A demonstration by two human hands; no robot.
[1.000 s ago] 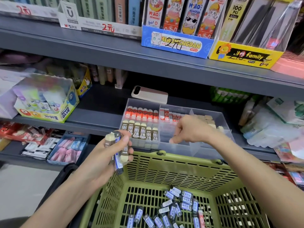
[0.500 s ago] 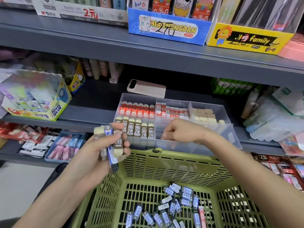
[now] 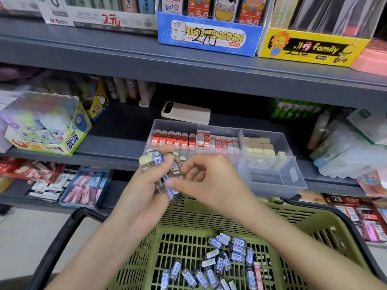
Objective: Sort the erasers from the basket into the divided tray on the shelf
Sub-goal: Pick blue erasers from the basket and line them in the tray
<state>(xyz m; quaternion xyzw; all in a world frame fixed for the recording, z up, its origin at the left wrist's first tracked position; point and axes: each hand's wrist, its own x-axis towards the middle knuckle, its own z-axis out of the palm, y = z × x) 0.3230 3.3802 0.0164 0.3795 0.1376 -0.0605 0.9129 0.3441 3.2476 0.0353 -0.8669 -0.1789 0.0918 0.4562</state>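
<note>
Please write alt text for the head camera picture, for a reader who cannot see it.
A person's left hand holds a bundle of erasers while the right hand pinches one of them, in front of a clear divided tray on a shop shelf. Below, a green basket holds many loose erasers.

Hidden behind the left hand (image 3: pixel 144 191) and right hand (image 3: pixel 211 181): front-left compartment of the tray (image 3: pixel 289 185). Partly covered in the grip, uncountable: the held erasers (image 3: pixel 156 161). Below the tray, cut by the bottom edge: the basket (image 3: pixel 188 218). Above it, cropped at top: display boxes (image 3: pixel 209 38).
</note>
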